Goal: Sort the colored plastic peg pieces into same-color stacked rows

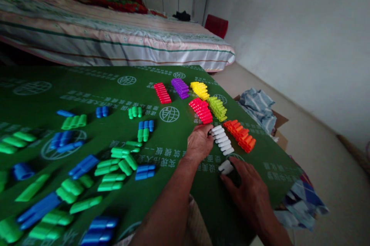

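Note:
My left hand (200, 142) has its fingers curled against the far end of a row of white plastic pieces (222, 140), tube-shaped and laid side by side. At the near end of that row, slightly apart from it, my right hand (250, 184) grips a short white plastic piece (226, 167) between thumb and fingers. Just beyond my left hand lies a row of red pieces (200, 110). Orange pieces (239, 135) form a row to the right of the white ones, and lime-green pieces (217, 108) lie farther back.
Yellow pieces (199, 90), purple pieces (179, 88) and another red row (162, 93) stand toward the back of the green table (115, 95). Loose green pieces (112, 167) and blue pieces (83, 166) are scattered left. A bed (115, 41) is beyond; cloth (257, 107) lies beside the right edge.

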`<control>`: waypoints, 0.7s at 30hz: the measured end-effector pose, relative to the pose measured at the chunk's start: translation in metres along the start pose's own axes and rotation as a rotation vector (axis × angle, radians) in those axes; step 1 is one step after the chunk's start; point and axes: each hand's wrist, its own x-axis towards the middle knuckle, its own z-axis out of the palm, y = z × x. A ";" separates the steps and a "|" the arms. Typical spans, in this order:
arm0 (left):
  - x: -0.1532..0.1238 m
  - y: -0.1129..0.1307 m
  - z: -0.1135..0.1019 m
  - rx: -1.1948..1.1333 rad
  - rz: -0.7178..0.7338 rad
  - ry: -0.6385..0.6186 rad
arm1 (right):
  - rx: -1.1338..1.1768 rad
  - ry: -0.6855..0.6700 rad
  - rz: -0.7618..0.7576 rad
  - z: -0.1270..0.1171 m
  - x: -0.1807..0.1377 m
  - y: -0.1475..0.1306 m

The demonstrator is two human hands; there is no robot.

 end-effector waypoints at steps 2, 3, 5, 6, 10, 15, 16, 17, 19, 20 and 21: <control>0.000 0.001 -0.001 -0.002 -0.002 0.000 | 0.002 -0.008 -0.010 0.001 0.000 -0.001; 0.000 0.001 -0.001 -0.003 -0.003 0.000 | 0.006 -0.009 -0.014 0.002 0.000 -0.001; 0.000 0.001 -0.002 -0.007 -0.004 -0.001 | 0.017 -0.004 -0.020 0.003 0.001 0.000; 0.000 0.001 -0.002 -0.009 -0.003 0.000 | 0.023 -0.002 -0.025 0.003 0.001 0.000; 0.001 0.000 0.000 -0.024 0.010 0.002 | 0.032 -0.006 -0.048 0.003 0.001 0.001; 0.002 -0.002 0.002 -0.038 0.023 0.011 | 0.035 0.009 -0.046 0.003 0.001 0.000; 0.002 -0.002 0.002 -0.040 0.024 0.013 | 0.036 0.008 -0.045 0.003 0.001 0.000; 0.002 -0.002 0.002 -0.041 0.025 0.016 | 0.039 0.009 -0.045 0.004 0.000 0.000; 0.002 -0.002 0.002 -0.042 0.023 0.020 | 0.051 0.012 -0.042 0.004 0.000 0.000; 0.002 -0.002 0.002 -0.041 0.022 0.019 | 0.057 0.017 -0.033 0.003 0.000 0.000; 0.002 -0.001 0.001 -0.041 0.021 0.019 | 0.060 0.022 -0.019 0.003 0.000 0.001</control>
